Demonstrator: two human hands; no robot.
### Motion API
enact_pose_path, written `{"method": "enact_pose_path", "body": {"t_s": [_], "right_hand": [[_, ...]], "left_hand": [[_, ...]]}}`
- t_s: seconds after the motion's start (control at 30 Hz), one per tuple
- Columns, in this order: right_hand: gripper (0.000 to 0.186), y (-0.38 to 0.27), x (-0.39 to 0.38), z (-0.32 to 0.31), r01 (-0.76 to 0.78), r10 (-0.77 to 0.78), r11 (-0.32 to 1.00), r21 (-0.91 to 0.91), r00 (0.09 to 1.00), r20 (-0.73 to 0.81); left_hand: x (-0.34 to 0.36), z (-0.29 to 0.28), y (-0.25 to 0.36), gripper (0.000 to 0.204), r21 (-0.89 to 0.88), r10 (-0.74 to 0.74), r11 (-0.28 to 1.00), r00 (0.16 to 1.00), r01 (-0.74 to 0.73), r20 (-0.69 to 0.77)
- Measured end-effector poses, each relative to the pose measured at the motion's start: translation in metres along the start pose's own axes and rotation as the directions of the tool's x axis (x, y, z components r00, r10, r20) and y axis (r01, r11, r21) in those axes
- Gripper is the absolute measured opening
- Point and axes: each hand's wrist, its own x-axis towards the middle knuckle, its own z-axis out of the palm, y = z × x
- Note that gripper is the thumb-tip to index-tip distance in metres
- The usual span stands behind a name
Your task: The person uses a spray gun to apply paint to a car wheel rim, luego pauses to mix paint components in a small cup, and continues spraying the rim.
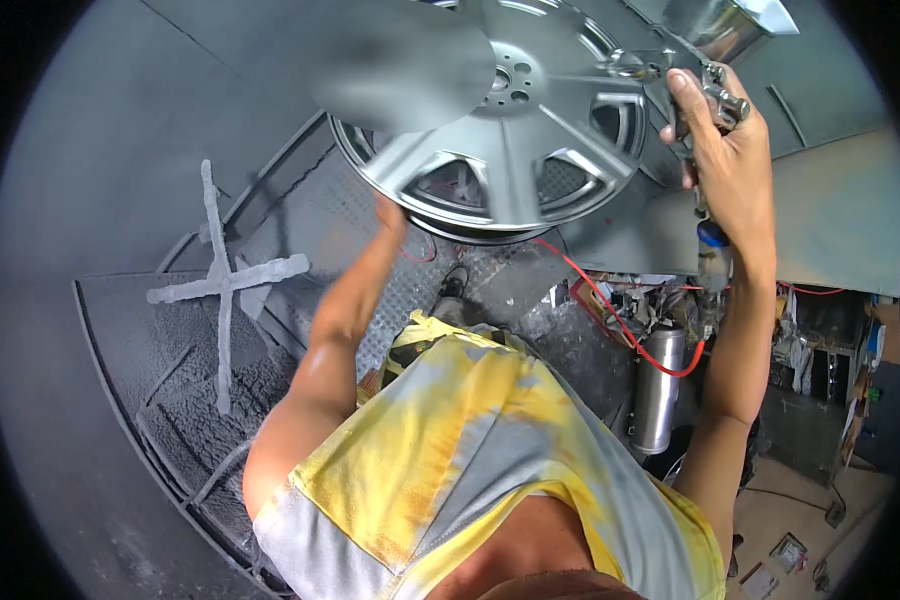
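A silver-grey alloy wheel (510,150) with wide spokes hangs or rests at the top middle; what holds it up is not visible. My right hand (720,140) is wrapped round a metal spray gun (727,100), its nozzle side facing the wheel. On top of the gun sits a shiny cup (712,30), and a blue fitting (712,234) shows below the grip. My left hand (390,211) is at the wheel's lower left edge, its fingers hidden behind the rim. A blurred grey oval (400,65) covers the wheel's upper left; I cannot make out what it is.
A red hose (610,308) loops from below the wheel toward my right forearm. A silver cylinder (658,390) stands at the right, near cluttered shelves (810,380). A grey-coated cross-shaped stand (224,280) is at the left. Grey panels (150,100) line the far left.
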Motion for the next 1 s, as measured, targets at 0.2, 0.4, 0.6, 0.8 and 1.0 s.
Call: {"method": "enact_pose_path", "body": {"t_s": [0.2, 0.4, 0.6, 0.8, 1.0], "right_hand": [[0.021, -0.019, -0.041, 0.005, -0.252, 0.222, 0.957, 0.145, 0.955, 0.194], [0.021, -0.008, -0.071, -0.034, -0.190, 0.191, 0.982, -0.023, 0.979, 0.076], [0.028, 0.033, -0.023, -0.056, -0.089, 0.079, 0.955, -0.284, 0.996, -0.047], [0.033, 0.049, 0.017, -0.049, -0.026, -0.002, 0.958, -0.287, 0.995, -0.099], [0.031, -0.004, -0.008, -0.009, 0.066, -0.068, 0.997, 0.034, 0.994, 0.083]], "left_hand": [[-0.096, 0.039, -0.017, 0.091, -0.050, -0.211, 0.971, 0.939, 0.233, 0.271], [0.082, -0.054, 0.064, 0.072, 0.079, -0.124, 0.989, 0.992, 0.126, -0.029], [-0.031, -0.044, -0.016, 0.082, 0.091, -0.271, 0.962, 0.947, 0.259, 0.171], [-0.104, 0.050, -0.015, 0.083, 0.058, -0.291, 0.957, 0.930, 0.285, 0.227], [-0.024, -0.014, 0.057, 0.071, -0.100, -0.203, 0.976, 0.974, 0.193, -0.101]]}}
